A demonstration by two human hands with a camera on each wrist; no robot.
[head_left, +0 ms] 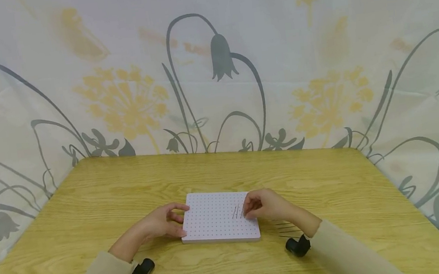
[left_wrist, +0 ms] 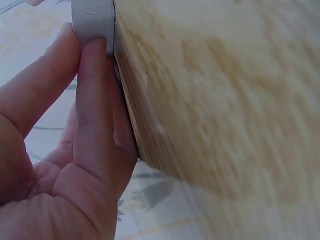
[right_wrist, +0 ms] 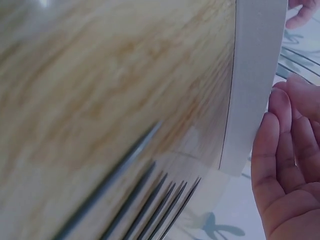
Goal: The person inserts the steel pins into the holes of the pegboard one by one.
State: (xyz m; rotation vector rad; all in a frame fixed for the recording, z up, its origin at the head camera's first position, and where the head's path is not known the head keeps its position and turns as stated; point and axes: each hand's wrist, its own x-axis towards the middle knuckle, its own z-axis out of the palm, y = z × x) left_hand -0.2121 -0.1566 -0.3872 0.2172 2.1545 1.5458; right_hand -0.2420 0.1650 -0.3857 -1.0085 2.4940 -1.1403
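Note:
A white board [head_left: 213, 220] with a grid of small holes lies flat on the table. At its left side my left hand [head_left: 164, 221] rests thumb and fingertips on the edge, and the left wrist view shows them against the board's side [left_wrist: 92, 20]. Two thin dark rods [head_left: 235, 212] stand upright toward the board's right part. Just right of them my right hand [head_left: 262, 204] pinches another thin rod [head_left: 242, 209] low over the holes. Its lower fingers curl inward beside the board's right edge [right_wrist: 252, 85].
Several thin pointed metal rods [right_wrist: 145, 200] lie side by side on the wooden table [head_left: 126, 180], right of the board near my right wrist. A flower-patterned cloth [head_left: 210, 65] hangs behind the table. Black wrist cameras [head_left: 143, 269] sit under both forearms.

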